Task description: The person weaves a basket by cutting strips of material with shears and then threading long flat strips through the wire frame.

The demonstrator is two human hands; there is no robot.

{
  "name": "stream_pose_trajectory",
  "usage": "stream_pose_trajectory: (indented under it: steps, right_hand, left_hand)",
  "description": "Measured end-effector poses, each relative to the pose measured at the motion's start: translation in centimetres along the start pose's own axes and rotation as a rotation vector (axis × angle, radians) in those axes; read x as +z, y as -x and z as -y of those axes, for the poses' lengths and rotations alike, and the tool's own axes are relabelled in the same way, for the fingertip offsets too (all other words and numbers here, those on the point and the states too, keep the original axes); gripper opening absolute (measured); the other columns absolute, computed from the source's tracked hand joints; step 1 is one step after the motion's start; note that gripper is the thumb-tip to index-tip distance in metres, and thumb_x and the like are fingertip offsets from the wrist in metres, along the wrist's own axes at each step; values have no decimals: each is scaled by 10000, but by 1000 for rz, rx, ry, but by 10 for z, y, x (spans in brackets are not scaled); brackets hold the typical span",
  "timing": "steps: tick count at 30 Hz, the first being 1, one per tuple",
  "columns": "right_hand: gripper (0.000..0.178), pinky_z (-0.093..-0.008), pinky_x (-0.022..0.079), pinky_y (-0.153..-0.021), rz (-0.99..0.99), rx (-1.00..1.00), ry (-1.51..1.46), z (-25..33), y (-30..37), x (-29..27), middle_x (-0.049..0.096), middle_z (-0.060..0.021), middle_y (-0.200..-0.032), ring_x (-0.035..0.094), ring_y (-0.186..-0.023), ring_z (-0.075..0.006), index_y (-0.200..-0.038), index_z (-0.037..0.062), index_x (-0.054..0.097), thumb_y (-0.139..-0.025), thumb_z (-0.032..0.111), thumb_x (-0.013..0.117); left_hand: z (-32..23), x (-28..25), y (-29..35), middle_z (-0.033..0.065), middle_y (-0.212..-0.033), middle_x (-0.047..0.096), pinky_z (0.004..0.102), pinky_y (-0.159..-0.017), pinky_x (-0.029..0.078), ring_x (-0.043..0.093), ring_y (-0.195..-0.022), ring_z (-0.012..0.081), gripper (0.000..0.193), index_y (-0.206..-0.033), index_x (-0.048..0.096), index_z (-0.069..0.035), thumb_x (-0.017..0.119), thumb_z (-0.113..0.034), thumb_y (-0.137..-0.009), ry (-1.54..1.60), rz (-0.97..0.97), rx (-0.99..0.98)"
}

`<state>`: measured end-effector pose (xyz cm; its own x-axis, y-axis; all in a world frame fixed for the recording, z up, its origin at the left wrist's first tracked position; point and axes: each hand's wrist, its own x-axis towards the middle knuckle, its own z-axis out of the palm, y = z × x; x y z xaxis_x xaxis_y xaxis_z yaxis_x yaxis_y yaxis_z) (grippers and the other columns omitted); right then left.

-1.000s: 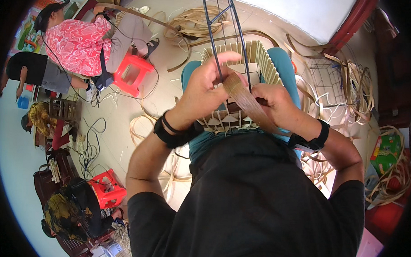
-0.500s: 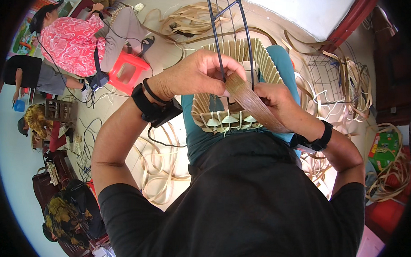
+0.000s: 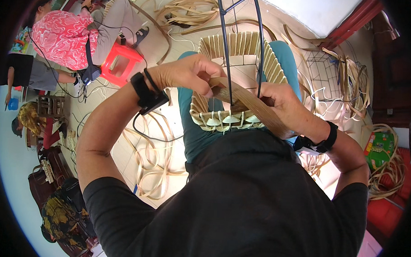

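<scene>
A wicker-like basket, with flat tan strips lashed over a black wire frame, rests on my lap between my knees. Its tall black metal handle rises past my hands. A wide brown flat strip crosses the handle's lower part, curling at its left end. My left hand pinches that curled end between thumb and fingers, left of the handle. On the other side my right hand is closed at the strip's edge, its fingertips partly hidden. The strip's lower end droops toward my right wrist.
Coiled strips lie on the floor ahead, and loose strips at my left. A bare wire frame stands at right among more strips. A red stool and a seated person are at far left. Cables trail from my wrist bands.
My left hand has shifted left with the strip's end, which now extends past the handle bar. The basket and handle appear slightly farther right. My right hand stays close to the strip.
</scene>
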<state>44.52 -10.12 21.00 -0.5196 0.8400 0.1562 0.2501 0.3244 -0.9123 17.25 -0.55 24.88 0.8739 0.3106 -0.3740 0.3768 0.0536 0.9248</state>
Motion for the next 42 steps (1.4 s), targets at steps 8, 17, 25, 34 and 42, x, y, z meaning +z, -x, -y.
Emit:
stream_pose_trajectory:
  steps: [8,17,25,34,42]
  right_hand:
    - [191,-284,442,-579,28,34,-71,1,-2,-3,549,-110,-693,547,-628,-121,-824,-16,570,-776,90,722]
    - [156,-288,437,-558,17,-54,65,6,-6,-7,544,-111,-663,542,-600,-120,-823,-18,568,-792,68,695]
    - [179,-290,430,-549,88,61,-43,8,-4,-10,572,-116,-654,535,-591,-128,-801,-22,583,-826,120,689]
    - [138,-290,436,-555,23,-52,-57,-1,-5,-5,589,-110,-657,537,-581,-139,-826,2,626,-823,125,689]
    - [152,-293,417,-536,45,-59,-109,-6,-2,-4,566,-122,-637,510,-566,-133,-811,-7,604,-809,119,688]
  left_hand:
    - [-18,39,3,39,-885,636,238,-723,479,603,-805,92,185,-965,634,23,634,-10,-784,-528,-590,53]
    - [-18,97,7,149,-941,667,325,-780,536,663,-909,231,198,-1103,543,1,443,-49,-939,654,-1046,640]
    - [11,113,10,87,-842,615,300,-697,530,601,-704,146,194,-1083,509,7,542,65,-900,44,-1519,818]
    - [7,99,48,80,-865,554,435,-882,473,561,-826,239,199,-969,540,-14,396,-151,-979,1042,-1140,930]
    - [81,33,168,124,-1026,639,399,-888,506,621,-951,223,239,-1154,561,-6,506,-74,-931,662,-1101,1171]
